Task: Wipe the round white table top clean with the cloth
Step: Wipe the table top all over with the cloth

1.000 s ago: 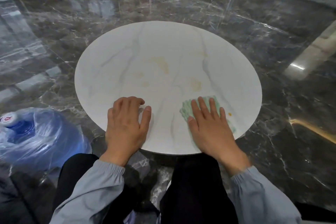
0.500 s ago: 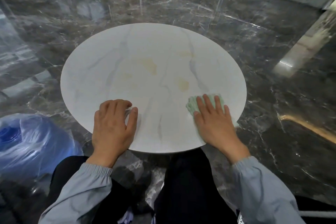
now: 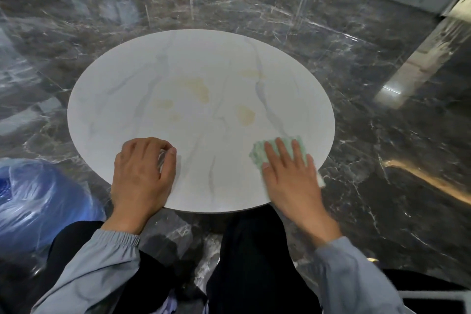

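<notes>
The round white table top (image 3: pixel 198 58) has grey veins and several yellowish stains (image 3: pixel 197 89) near its middle. A pale green cloth (image 3: pixel 258 154) lies at its near right edge. My right hand (image 3: pixel 288 173) presses flat on the cloth with straight, spread fingers and covers most of it. My left hand (image 3: pixel 142 173) rests on the near left edge, fingers loosely curled and thumb out. A small pale glint shows under its fingertips; I cannot tell what it is.
Dark glossy marble floor (image 3: pixel 382 135) surrounds the table. A blue water jug in clear plastic wrap (image 3: pixel 38 206) stands on the floor at the left, close to my left knee. My legs in black trousers are under the near edge.
My right hand has slid the cloth to the right and slightly outward along the near edge. My left hand keeps its place on the table.
</notes>
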